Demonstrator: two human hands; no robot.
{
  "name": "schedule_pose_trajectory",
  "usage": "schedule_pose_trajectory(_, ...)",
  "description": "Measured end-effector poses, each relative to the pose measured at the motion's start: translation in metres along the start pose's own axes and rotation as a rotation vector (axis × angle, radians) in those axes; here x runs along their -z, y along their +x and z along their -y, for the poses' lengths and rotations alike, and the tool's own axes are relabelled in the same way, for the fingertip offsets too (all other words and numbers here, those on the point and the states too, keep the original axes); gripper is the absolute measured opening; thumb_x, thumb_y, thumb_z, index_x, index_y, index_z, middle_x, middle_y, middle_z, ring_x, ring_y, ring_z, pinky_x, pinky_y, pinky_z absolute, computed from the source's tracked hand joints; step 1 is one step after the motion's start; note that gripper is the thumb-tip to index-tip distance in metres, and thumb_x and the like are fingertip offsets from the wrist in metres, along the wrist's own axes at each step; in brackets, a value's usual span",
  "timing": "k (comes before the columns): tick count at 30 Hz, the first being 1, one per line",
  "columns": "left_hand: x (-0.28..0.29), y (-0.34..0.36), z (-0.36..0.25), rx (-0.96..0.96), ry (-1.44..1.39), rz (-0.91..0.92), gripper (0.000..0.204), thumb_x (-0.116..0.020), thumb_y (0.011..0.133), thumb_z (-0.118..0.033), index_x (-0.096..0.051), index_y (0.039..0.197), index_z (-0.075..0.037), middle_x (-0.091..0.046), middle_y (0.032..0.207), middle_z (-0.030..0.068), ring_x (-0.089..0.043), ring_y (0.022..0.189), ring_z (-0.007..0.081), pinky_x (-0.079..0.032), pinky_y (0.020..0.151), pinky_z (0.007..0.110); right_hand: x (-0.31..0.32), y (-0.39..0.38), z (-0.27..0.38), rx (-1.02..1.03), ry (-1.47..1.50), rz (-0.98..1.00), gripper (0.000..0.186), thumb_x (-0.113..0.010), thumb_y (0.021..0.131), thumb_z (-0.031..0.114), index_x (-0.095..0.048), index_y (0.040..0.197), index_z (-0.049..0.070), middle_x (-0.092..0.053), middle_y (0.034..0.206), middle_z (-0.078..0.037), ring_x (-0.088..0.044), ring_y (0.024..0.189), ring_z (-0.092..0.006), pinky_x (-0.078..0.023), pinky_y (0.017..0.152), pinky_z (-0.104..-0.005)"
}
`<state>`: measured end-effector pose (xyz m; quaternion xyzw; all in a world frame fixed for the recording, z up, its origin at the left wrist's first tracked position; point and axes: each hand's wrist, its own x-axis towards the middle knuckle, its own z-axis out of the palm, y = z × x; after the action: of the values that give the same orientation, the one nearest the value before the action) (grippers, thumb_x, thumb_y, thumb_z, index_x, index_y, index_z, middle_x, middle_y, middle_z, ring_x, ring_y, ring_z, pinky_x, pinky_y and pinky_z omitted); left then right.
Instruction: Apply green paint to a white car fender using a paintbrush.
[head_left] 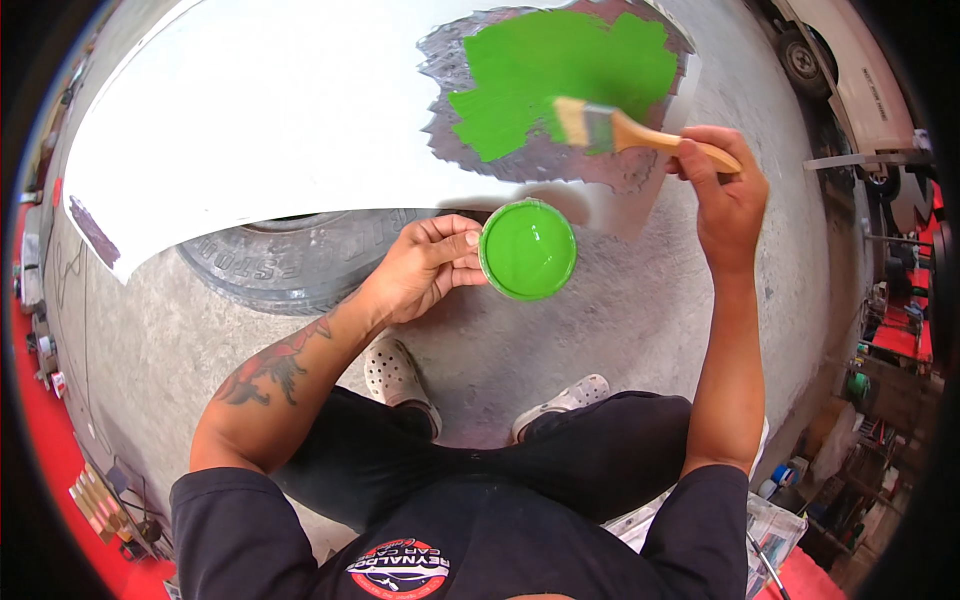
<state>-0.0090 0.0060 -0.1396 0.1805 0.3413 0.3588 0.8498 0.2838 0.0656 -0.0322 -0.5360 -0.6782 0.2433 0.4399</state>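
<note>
My right hand [722, 195] grips the wooden handle of a flat paintbrush [640, 133], its pale bristles tipped toward the left. The bristles are blurred and lie over the lower edge of a green paint patch [570, 65]; whether they touch it I cannot tell. That patch covers part of a bare grey, ragged-edged area on a white car body panel [270, 110]. In my left hand [432, 262] is a small round tub of green paint [528, 250], pinched at its rim and side below the panel's edge. Its open top faces up.
Under the panel's lower edge sits a black tyre [300, 262] on the grey concrete floor [620, 310]. At the right stand a white vehicle [850, 70] and cluttered shelves [870, 470]. A clear plastic box [775, 530] is beside me at the lower right.
</note>
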Motion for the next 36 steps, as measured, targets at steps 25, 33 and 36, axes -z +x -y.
schedule_pose_trajectory(25, -0.006, 0.003, 0.003, -0.014, 0.015, 0.078, 0.016, -0.055, 0.095, -0.009, -0.059, 0.106, 0.002, -0.066, 0.097, 0.0109, -0.068, 0.087, 0.0186, -0.058, 0.078, 0.031, 0.020, 0.016, -0.011, 0.050, -0.080, -0.058, 0.014, -0.066, 0.087, 0.011, -0.066, 0.098, 0.002, -0.068, 0.087, -0.006, -0.065, 0.079, -0.0125, -0.050, 0.072, -0.0239)
schedule_pose_trajectory(33, -0.006, 0.002, 0.004, -0.014, 0.011, 0.092, 0.015, -0.054, 0.095, -0.007, -0.057, 0.104, 0.003, -0.064, 0.099, 0.0111, -0.066, 0.088, 0.0195, -0.058, 0.080, 0.032, -0.004, 0.017, 0.033, 0.123, 0.079, 0.064, 0.012, -0.066, 0.087, 0.011, -0.065, 0.094, 0.002, -0.066, 0.084, -0.005, -0.064, 0.075, -0.0120, -0.049, 0.069, -0.0223)
schedule_pose_trajectory(36, -0.008, -0.001, 0.004, -0.002, 0.022, 0.071, 0.014, -0.055, 0.095, -0.007, -0.057, 0.104, 0.003, -0.063, 0.099, 0.0108, -0.066, 0.089, 0.0192, -0.058, 0.080, 0.032, -0.038, 0.026, 0.039, 0.183, 0.088, 0.250, 0.012, -0.067, 0.086, 0.013, -0.066, 0.092, 0.002, -0.067, 0.082, -0.004, -0.062, 0.072, -0.0104, -0.047, 0.063, -0.0213)
